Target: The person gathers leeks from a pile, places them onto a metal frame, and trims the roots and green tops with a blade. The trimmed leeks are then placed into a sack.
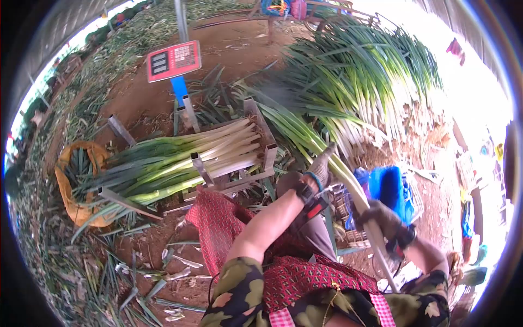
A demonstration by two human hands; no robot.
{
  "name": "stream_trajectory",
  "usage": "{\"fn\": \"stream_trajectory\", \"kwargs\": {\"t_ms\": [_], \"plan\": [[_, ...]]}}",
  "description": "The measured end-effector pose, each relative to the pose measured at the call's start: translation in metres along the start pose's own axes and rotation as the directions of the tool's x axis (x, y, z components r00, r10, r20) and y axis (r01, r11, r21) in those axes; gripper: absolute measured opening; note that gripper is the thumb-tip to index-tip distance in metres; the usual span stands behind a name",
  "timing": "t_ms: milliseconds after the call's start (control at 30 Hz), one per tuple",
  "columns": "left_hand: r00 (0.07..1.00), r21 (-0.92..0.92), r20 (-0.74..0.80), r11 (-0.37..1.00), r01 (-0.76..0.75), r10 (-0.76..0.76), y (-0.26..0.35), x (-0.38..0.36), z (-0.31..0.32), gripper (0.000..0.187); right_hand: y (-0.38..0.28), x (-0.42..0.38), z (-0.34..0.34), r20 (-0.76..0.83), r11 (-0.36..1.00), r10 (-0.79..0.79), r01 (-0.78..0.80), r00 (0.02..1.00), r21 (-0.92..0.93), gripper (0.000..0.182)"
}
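Both my gloved hands grip one long leek point(305, 139), its green leaves reaching up and left and its white stalk slanting down to the right. My left hand point(320, 168) holds it at the pale green middle. My right hand point(383, 216) is closed around the white stalk lower down. A metal frame point(261, 163) in front of my knees holds a stack of trimmed leeks point(185, 158) lying flat, white ends to the right.
A big pile of leeks point(354, 76) lies on the dirt at the upper right. A red scale display point(173, 60) stands behind the frame. An orange sack point(71, 185) sits at the left. A blue crate point(387, 188) is beside my right hand. Leaf scraps litter the ground.
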State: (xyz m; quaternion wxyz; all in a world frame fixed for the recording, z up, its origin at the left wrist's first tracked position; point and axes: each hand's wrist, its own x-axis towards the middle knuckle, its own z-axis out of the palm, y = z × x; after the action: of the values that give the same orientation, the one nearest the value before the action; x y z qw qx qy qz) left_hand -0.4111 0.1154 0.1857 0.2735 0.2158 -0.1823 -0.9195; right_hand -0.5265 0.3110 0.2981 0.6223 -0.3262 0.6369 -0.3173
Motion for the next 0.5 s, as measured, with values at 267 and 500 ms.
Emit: {"fn": "stream_trajectory", "kwargs": {"t_ms": [267, 500], "plan": [[0.92, -0.19, 0.185, 0.931, -0.312, 0.346, 0.068, -0.009, 0.035, 0.055, -0.004, -0.022, 0.033, -0.157, 0.974, -0.21, 0.192, 0.965, -0.123, 0.044], [0.435, 0.614, 0.515, 0.037, -0.789, 0.738, 0.233, -0.133, 0.058, 0.054, -0.107, 0.053, 0.033, 0.087, 0.686, -0.559, 0.519, 0.825, -0.509, 0.051]]}}
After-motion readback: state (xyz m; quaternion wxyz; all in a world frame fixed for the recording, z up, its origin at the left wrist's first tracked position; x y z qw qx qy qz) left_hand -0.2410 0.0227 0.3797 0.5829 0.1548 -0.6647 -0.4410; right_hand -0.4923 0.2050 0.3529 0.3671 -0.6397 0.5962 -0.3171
